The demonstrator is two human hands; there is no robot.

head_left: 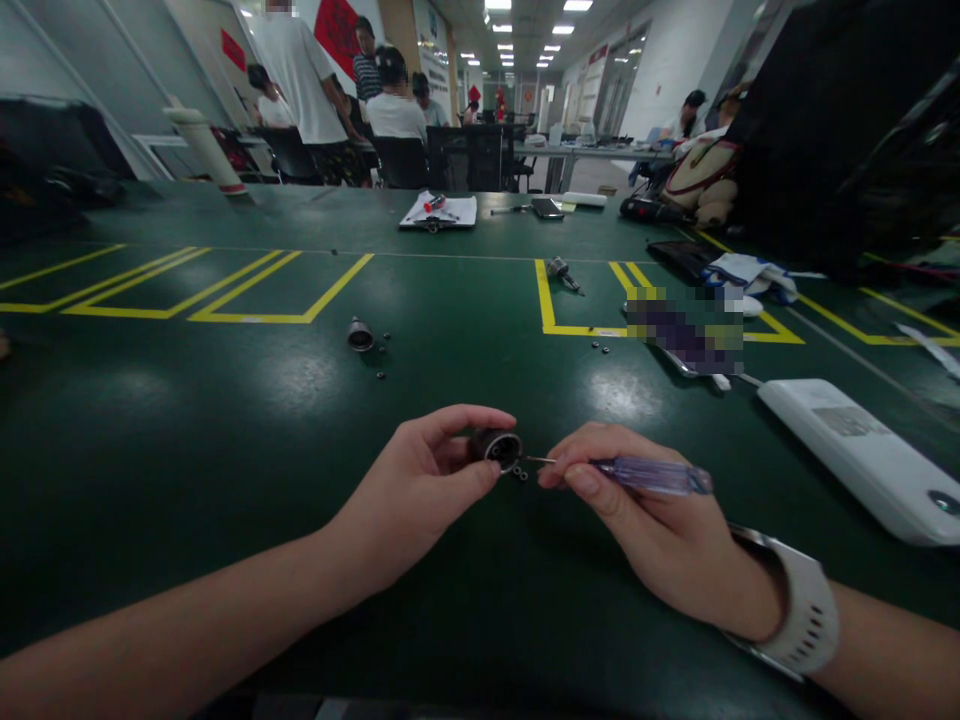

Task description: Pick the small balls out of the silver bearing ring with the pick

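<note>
On the dark green tabletop (262, 450), beyond and to the left of a dark, round metal cup (498, 450), lies a second dark metal cup (360, 336), tipped so its mouth shows; whether anything is in it I cannot tell. Small dark ring-like pieces (381, 375) lie just beside that one. The left hand (431, 475) has its fingers curled, pinching the first cup by its outer wall between thumb and fingertips, mouth turned toward the other hand; small round forms show inside, too small to tell whether holes or loose pieces. It looks stiff, fairly light and perhaps a little slick, so the outer wall below the rim seems the place to hold it. Tiny metal rings (520, 474) sit just right of this cup. Right of it too, the right hand (637, 500) pinches a screwdriver with a clear purple plastic handle (652, 476), fingers pressed together toward the front, its thin shaft reaching the cup's rim; rigid and light, by its look, best gripped at the handle. Farther right of the cup rests a white rounded plastic block (855, 455).
</note>
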